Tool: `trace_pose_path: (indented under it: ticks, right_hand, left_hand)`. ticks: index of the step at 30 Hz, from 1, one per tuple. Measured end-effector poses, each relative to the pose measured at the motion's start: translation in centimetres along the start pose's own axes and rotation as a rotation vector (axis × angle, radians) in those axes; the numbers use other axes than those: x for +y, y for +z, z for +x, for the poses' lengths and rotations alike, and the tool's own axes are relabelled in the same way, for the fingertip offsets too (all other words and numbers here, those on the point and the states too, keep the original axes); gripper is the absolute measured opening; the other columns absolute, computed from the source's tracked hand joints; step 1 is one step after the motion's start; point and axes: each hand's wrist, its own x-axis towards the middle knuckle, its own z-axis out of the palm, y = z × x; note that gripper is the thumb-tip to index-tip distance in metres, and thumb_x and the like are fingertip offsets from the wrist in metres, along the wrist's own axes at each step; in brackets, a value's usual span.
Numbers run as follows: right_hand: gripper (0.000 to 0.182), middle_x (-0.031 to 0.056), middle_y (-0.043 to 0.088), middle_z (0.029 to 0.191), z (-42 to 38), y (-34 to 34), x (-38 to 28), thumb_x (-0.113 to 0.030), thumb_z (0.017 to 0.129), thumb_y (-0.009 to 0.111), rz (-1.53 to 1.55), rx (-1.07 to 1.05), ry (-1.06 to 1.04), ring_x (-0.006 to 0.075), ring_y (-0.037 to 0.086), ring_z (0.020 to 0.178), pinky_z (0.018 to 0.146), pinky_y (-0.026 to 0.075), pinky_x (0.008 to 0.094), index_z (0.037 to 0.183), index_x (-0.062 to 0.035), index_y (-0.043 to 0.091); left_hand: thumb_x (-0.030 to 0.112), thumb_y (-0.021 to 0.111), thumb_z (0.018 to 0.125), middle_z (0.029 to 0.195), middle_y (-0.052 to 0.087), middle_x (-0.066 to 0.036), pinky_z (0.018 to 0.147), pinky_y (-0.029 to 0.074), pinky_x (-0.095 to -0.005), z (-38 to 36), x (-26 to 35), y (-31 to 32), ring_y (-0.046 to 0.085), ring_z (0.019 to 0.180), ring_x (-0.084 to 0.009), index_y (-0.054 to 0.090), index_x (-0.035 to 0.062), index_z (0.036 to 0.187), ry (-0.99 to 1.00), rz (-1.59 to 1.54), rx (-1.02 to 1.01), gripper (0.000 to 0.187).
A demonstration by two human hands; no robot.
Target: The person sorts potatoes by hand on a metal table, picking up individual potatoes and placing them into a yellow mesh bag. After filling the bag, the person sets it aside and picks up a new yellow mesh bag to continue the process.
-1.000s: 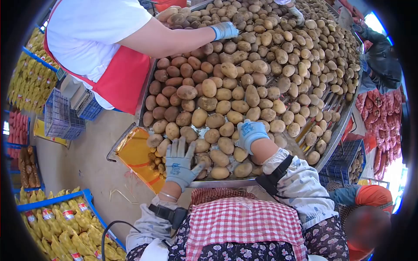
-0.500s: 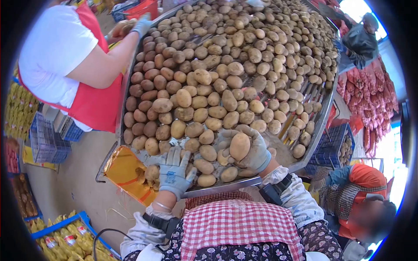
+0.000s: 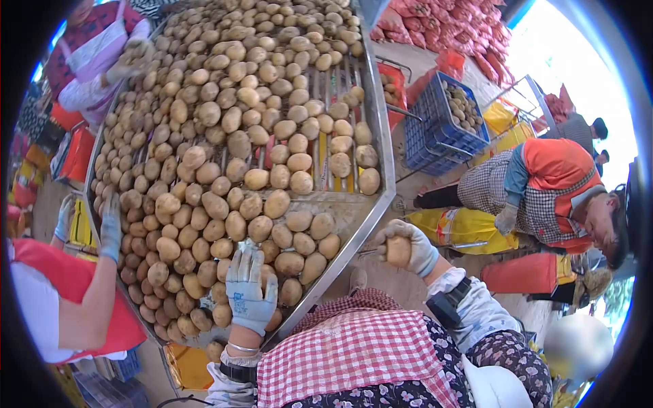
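Observation:
My left hand (image 3: 249,291), in a light blue and white glove, lies palm down with fingers stretched over the potatoes near the table's front edge. Beyond the metal rim (image 3: 386,173), my right hand (image 3: 416,250), gloved too, is closed round a brown potato (image 3: 398,251). Many potatoes (image 3: 204,170) cover the sorting table, some resting against one another beside my left hand. Bare metal bars (image 3: 325,163) show between potatoes at the table's right part.
At the left, a person in a red apron (image 3: 75,285) reaches onto the table. Another works at the far left. Right of the table stand blue crates (image 3: 435,126), a yellow sack (image 3: 456,230) and a bending person in orange (image 3: 554,173). Red net sacks (image 3: 445,24) lie behind.
The view has turned to the right. My right hand has moved off the potatoes and past the table's rim, still holding a potato. My left hand remains spread over the potatoes.

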Motion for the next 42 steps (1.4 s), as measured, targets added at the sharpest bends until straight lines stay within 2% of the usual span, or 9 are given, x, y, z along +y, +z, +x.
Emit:
trace_pose_path:
  ticks: [7,11,16,19,21,25,31,37,42]
  right_hand:
    - [0.022,0.0155,0.066,0.093,-5.8,-12.6,6.2,-0.020,0.092,0.053,0.105,0.658,0.151,0.0302,0.065,0.081,0.075,0.054,0.0461,0.100,-0.0006,0.060]
    - [0.020,0.0141,0.066,0.091,-4.0,-18.0,10.8,-0.017,0.092,0.054,0.170,0.443,0.218,0.0270,0.064,0.081,0.073,0.053,0.0419,0.099,0.0003,0.060]
    - [0.021,0.0107,0.065,0.089,-3.1,-20.3,9.0,-0.020,0.093,0.057,-0.035,0.518,0.184,0.0227,0.063,0.076,0.070,0.052,0.0380,0.099,0.0004,0.061]
    - [0.030,0.0072,0.066,0.094,-2.7,-21.2,6.6,-0.026,0.091,0.063,-0.250,0.564,0.115,0.0183,0.060,0.081,0.073,0.050,0.0346,0.106,0.0003,0.062]
    - [0.039,0.0050,0.066,0.098,-2.9,-20.8,3.9,-0.031,0.088,0.067,-0.243,0.522,0.087,0.0155,0.059,0.087,0.077,0.048,0.0327,0.111,-0.0001,0.063]
    - [0.032,0.0025,0.066,0.098,0.1,-17.6,-1.5,-0.024,0.088,0.068,-0.227,0.574,0.035,0.0117,0.057,0.087,0.078,0.047,0.0267,0.111,-0.0026,0.064]
    - [0.030,0.0029,0.066,0.100,8.0,-17.2,-7.1,-0.017,0.088,0.065,-0.507,0.596,-0.208,0.0110,0.057,0.088,0.080,0.047,0.0256,0.115,-0.0036,0.062]
    - [0.054,0.0155,0.065,0.112,17.1,-17.2,-13.1,-0.026,0.086,0.065,-0.951,0.604,-0.137,0.0244,0.062,0.101,0.088,0.047,0.0337,0.136,-0.0124,0.049]
    - [0.082,0.0191,0.065,0.111,22.6,-13.4,-19.2,-0.028,0.085,0.060,-1.399,0.609,0.101,0.0322,0.063,0.104,0.091,0.048,0.0393,0.152,-0.0229,0.012]
  left_hand:
    - [0.012,0.057,0.082,0.116,0.060,-0.020,0.093,0.045,-0.0456,2.1,3.6,1.9,0.057,0.108,-0.0384,0.056,-0.0001,0.121,0.197,-0.095,0.034,0.041]
    - [0.008,0.060,0.076,0.094,0.066,-0.017,0.070,0.054,-0.0389,6.4,11.2,3.1,0.065,0.083,-0.0338,0.063,0.0000,0.098,0.452,-0.327,-0.174,0.024]
    - [0.012,0.065,0.075,0.089,0.067,-0.009,0.068,0.054,-0.0364,4.5,16.1,10.7,0.067,0.078,-0.0240,0.062,0.0033,0.098,0.494,-0.487,-0.456,0.025]
    - [0.014,0.064,0.078,0.089,0.067,-0.011,0.071,0.054,-0.0371,5.4,17.9,12.5,0.066,0.079,-0.0283,0.063,0.0030,0.097,0.458,-0.439,-0.533,0.022]
    - [0.018,0.065,0.079,0.104,0.064,-0.020,0.085,0.050,-0.0459,7.8,18.1,11.9,0.062,0.094,-0.0398,0.061,-0.0010,0.106,0.502,-0.296,-0.348,0.033]
    - [0.023,0.064,0.077,0.142,0.038,-0.023,0.111,0.024,-0.0516,11.6,15.6,12.5,0.033,0.132,-0.0439,0.042,0.0004,0.136,0.230,0.106,0.028,0.067]
    - [0.043,0.061,0.080,0.142,0.039,-0.022,0.109,0.025,-0.0549,13.0,13.2,14.4,0.035,0.131,-0.0426,0.040,0.0047,0.139,0.238,0.129,-0.151,0.073]
    - [0.027,0.054,0.085,0.131,0.048,-0.026,0.103,0.034,-0.0518,14.3,14.1,13.5,0.046,0.119,-0.0439,0.043,-0.0037,0.133,0.245,-0.014,-0.273,0.058]
    - [0.028,0.065,0.077,0.112,0.059,-0.024,0.087,0.046,-0.0501,16.0,13.6,13.8,0.057,0.102,-0.0419,0.050,-0.0042,0.122,0.313,-0.284,-0.455,0.058]
